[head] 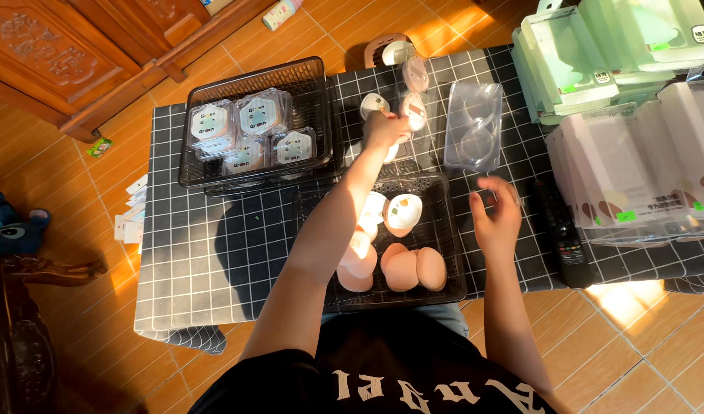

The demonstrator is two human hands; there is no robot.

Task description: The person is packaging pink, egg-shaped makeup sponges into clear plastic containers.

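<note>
the left hand (pixel 386 127) reaches far forward over the worktop (pixel 214 253), fingers curled about a small white-and-peach egg-shaped case (pixel 391 150) of which only a sliver shows, so which way its long axis runs cannot be told; similar cases (pixel 414 112) lie just beyond it. the right hand (pixel 496 215) hovers nearer the body, fingers loosely spread and holding nothing, just below a clear plastic shell (pixel 473 125) whose long axis runs away from the person. between the arms sits a black mesh tray (pixel 453 253) of peach egg-shaped sponges (pixel 402 268); another black tray (pixel 314 77), further left, holds clear hexagonal boxes (pixel 261 115).
</note>
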